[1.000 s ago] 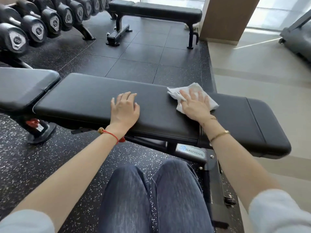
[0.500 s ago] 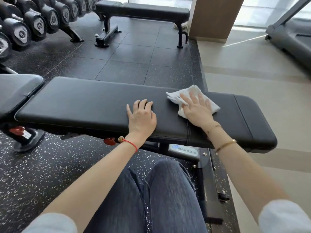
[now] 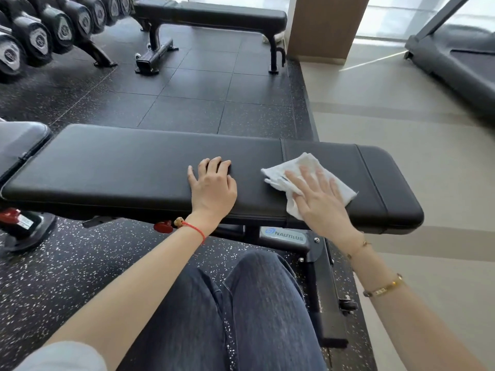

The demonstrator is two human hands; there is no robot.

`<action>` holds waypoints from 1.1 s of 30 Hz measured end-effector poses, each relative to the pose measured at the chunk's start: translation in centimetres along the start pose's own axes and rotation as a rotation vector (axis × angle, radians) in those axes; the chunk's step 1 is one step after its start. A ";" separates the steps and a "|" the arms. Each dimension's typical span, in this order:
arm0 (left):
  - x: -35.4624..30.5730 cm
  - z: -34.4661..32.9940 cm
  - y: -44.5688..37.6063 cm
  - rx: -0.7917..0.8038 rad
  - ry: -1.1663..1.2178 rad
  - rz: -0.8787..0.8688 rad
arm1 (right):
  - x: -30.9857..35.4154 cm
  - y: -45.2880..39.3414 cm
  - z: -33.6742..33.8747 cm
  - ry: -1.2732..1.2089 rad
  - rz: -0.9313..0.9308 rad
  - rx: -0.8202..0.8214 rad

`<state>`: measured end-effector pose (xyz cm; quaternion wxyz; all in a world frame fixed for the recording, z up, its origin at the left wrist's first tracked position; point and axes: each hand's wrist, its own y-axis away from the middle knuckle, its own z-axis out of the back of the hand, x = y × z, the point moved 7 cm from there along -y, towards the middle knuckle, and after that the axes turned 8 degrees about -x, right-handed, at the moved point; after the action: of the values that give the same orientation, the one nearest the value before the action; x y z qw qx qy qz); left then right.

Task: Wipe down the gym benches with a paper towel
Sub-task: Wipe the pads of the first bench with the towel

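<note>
A long black padded bench point(image 3: 120, 167) lies across the view just in front of me. A crumpled white paper towel point(image 3: 294, 167) lies on its right section. My right hand point(image 3: 318, 199) presses flat on the towel with straight, spread fingers. My left hand point(image 3: 211, 188) rests on the pad to the left of the towel, palm down, its fingertips slightly bent and holding nothing. A second black flat bench point(image 3: 214, 16) stands at the back.
A dumbbell rack point(image 3: 51, 28) fills the top left. Another pad point(image 3: 18, 140) adjoins the bench's left end. A wooden pillar point(image 3: 326, 25) stands behind, a treadmill point(image 3: 460, 62) at the far right. My knees point(image 3: 241, 311) are under the bench's near edge.
My right hand has slid the paper towel to the right, onto the bench's end section. My left hand has also shifted right along the pad. The view has turned rightward.
</note>
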<state>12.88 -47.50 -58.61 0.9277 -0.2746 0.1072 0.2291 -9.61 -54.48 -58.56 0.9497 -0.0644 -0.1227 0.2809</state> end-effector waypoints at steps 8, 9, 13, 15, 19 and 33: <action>-1.7 0.1 0.1 0.037 0.006 -0.032 | -3.7 -6.2 0.4 0.030 -0.220 0.071; -2.3 0.1 0.1 0.040 0.034 -0.032 | -3.0 -5.8 0.3 0.030 -0.188 0.075; -5.5 -0.6 0.1 0.056 0.114 -0.068 | -1.6 -1.3 0.2 0.042 -0.055 0.017; -7.0 -1.3 0.1 0.077 0.133 -0.090 | -2.7 0.6 0.6 0.071 -0.072 -0.009; -8.7 -2.8 0.0 0.113 0.111 -0.122 | -7.6 2.3 1.9 0.098 -0.238 -0.047; -9.2 -3.4 0.3 0.084 0.028 -0.135 | -13.4 -9.7 1.3 0.030 -0.415 0.093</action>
<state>4.43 -52.58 -58.60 0.9502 -0.2452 0.1109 0.1574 -15.85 -69.89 -58.05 0.9908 0.0022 -0.1062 0.0839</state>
